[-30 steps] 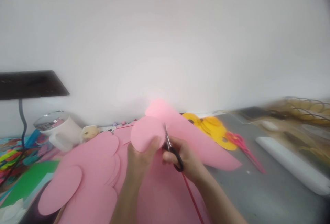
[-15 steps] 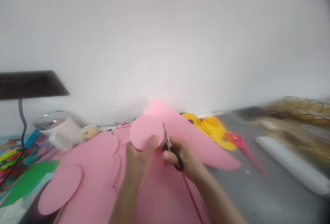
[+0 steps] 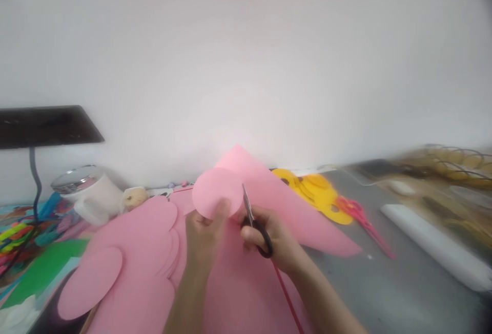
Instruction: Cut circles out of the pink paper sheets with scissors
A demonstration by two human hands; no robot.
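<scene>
Pinched in my left hand [image 3: 207,231] is a pink paper circle [image 3: 215,190], thumb on its face and fingers behind. My right hand [image 3: 271,234] grips black-handled scissors [image 3: 248,205], whose blades point up along the circle's right edge and look nearly closed. Beneath both hands spreads a large pink sheet [image 3: 242,283], one corner rising toward the wall behind. To the left, several scalloped pink pieces [image 3: 138,231] overlap, and a loose pink oval [image 3: 92,283] lies nearer to me.
Yellow ring-shaped cutouts [image 3: 313,190] and pink-handled scissors [image 3: 365,226] lie right of the sheet. A white roll [image 3: 434,247] rests farther right on the grey table [image 3: 346,293]. At left stand a white mug [image 3: 94,198], a green sheet [image 3: 46,267] and colourful bits [image 3: 17,236].
The pink circle has turned and tilted slightly in my left hand, its top edge a little higher. My right hand and the scissors have shifted only slightly.
</scene>
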